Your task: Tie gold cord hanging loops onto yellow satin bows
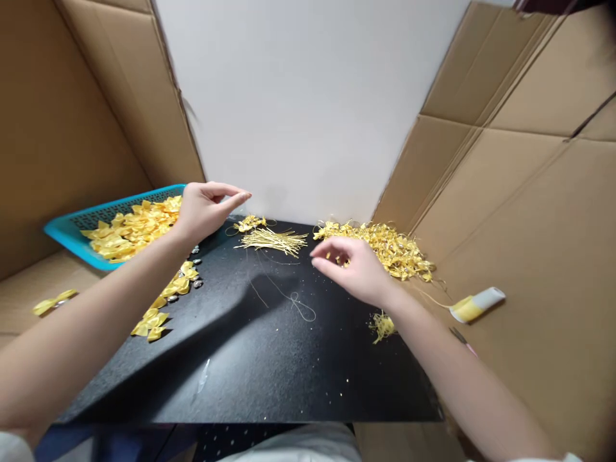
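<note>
My left hand (206,206) is raised at the far left of the black table, thumb and forefinger pinched together. Whatever is between those fingertips is too fine to make out. Lower and to the right, my right hand (359,268) also pinches thumb against forefinger, and I cannot see what it holds. Between the hands lies a bundle of yellow cord pieces (274,241). A thin pale thread with a loop (303,308) rests on the table in front of it. Behind my right hand spreads a heap of yellow bow ornaments (394,247). A smaller yellow cluster (250,223) sits beside the bundle.
A blue basket (72,224) of yellow ribbon bows stands left. Loose bows (151,321) and dark shiny beads (197,283) line the table's left side. A yellow thread spool (476,305) and thread scraps (383,326) lie right. Cardboard walls (524,212) flank the table (250,385).
</note>
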Tool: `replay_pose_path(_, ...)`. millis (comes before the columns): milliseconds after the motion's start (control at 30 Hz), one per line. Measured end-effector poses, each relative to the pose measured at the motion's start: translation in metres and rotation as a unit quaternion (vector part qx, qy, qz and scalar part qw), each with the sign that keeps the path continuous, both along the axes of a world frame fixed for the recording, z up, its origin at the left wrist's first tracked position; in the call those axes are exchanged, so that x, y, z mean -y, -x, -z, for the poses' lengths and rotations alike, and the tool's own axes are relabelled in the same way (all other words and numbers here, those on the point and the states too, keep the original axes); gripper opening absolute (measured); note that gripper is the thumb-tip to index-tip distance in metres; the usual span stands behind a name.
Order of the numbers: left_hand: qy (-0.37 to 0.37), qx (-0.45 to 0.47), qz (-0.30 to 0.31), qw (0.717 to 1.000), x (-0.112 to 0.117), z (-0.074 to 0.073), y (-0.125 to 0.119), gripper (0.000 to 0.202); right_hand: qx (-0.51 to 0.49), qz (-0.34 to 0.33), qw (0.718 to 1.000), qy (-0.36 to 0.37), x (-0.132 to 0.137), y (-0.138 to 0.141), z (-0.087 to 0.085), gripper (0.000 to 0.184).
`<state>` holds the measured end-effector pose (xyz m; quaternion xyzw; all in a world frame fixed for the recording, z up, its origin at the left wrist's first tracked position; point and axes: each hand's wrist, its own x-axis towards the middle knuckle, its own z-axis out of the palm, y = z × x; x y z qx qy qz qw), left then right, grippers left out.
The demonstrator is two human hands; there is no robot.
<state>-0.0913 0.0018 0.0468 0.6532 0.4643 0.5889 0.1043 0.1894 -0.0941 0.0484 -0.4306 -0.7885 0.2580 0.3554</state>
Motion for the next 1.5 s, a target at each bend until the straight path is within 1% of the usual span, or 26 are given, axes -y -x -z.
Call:
replay_pose_path(33,0.001,-0.011,0.006,1.0,0.002,-0.001,-0.003,0.015,-0.015,0.003,1.0,0.008,-0.009,0.01,-0.008,0.01)
replay_pose_path(100,-0.003,-0.04,0.017,0.999,0.006,-0.002,-0.008,0.014,-0.036,-0.009,0.999,0.038,-0.025,0.03,-0.015,0.013)
replay_pose_path(167,-0.01,-0.073,0.023,0.997,0.01,-0.003,-0.011,0.015,-0.036,-0.018,0.998,0.053,-0.039,0.049,-0.013,0.016)
replay_pose_path(200,-0.015,-0.089,0.024,0.996,0.012,-0.004,-0.013,0.017,-0.031,-0.011,0.998,0.049,-0.045,0.058,-0.011,0.019)
replay_pose_path(267,-0.023,-0.124,0.025,0.992,0.016,-0.005,-0.014,0.019,-0.015,0.012,1.0,0.01,-0.057,0.07,-0.01,0.027)
replay_pose_path(333,-0.028,-0.164,0.028,0.986,0.019,-0.007,-0.016,0.022,0.006,0.024,0.998,-0.059,-0.066,0.078,-0.013,0.034)
replay_pose_path(400,-0.032,-0.208,0.036,0.977,0.022,-0.008,-0.016,0.026,0.022,0.006,0.994,-0.108,-0.073,0.082,-0.019,0.035)
replay_pose_path(467,-0.043,-0.258,0.047,0.964,0.023,-0.009,-0.016,0.029,0.034,-0.023,0.993,-0.11,-0.077,0.084,-0.025,0.034)
replay_pose_path(567,-0.07,-0.355,0.066,0.93,0.023,-0.015,-0.015,0.032,0.046,-0.046,0.995,-0.075,-0.079,0.083,-0.028,0.038)
replay_pose_path(667,-0.073,-0.461,0.059,0.882,0.022,-0.026,-0.012,0.028,0.052,-0.048,0.997,-0.009,-0.08,0.08,-0.026,0.052)
replay_pose_path(700,-0.071,-0.493,0.053,0.865,0.021,-0.03,-0.011,0.026,0.05,-0.044,0.998,0.009,-0.08,0.079,-0.025,0.053)
replay_pose_path(733,-0.07,-0.522,0.05,0.849,0.02,-0.035,-0.01,0.025,0.046,-0.037,0.998,0.022,-0.081,0.078,-0.025,0.051)
replay_pose_path(800,-0.068,-0.566,0.062,0.819,0.017,-0.044,-0.009,0.026,0.037,-0.023,0.999,0.026,-0.082,0.078,-0.027,0.038)
replay_pose_path(867,-0.064,-0.589,0.091,0.8,0.013,-0.05,-0.009,0.031,0.033,-0.019,0.999,0.015,-0.083,0.08,-0.029,0.031)
replay_pose_path(967,-0.06,-0.595,0.118,0.793,0.007,-0.055,-0.01,0.038,0.051,-0.043,0.998,0.013,-0.083,0.085,-0.032,0.022)
replay_pose_path(1033,-0.063,-0.606,0.109,0.785,0.004,-0.057,-0.012,0.037,0.068,-0.066,0.995,0.026,-0.083,0.089,-0.032,0.015)
replay_pose_path(1100,-0.068,-0.626,0.09,0.771,0.003,-0.058,-0.014,0.033,0.066,-0.081,0.994,0.043,-0.085,0.092,-0.03,0.012)
replay_pose_path(1167,-0.075,-0.641,0.075,0.76,0.003,-0.06,-0.016,0.031,0.04,-0.093,0.993,0.066,-0.088,0.093,-0.027,0.012)
replay_pose_path(1233,-0.082,-0.646,0.068,0.756,0.005,-0.061,-0.018,0.032,0.003,-0.114,0.988,0.101,-0.091,0.093,-0.024,0.013)
replay_pose_path(1367,-0.087,-0.639,0.075,0.761,0.009,-0.065,-0.017,0.039,-0.084,-0.169,0.967,0.171,-0.093,0.091,-0.02,0.007)
replay_pose_path(1433,-0.084,-0.622,0.087,0.774,0.01,-0.066,-0.016,0.044,-0.119,-0.184,0.957,0.187,-0.094,0.09,-0.019,0.005)
replay_pose_path(1500,-0.08,-0.593,0.105,0.794,0.011,-0.066,-0.015,0.049,-0.129,-0.186,0.956,0.188,-0.094,0.09,-0.018,0.004)
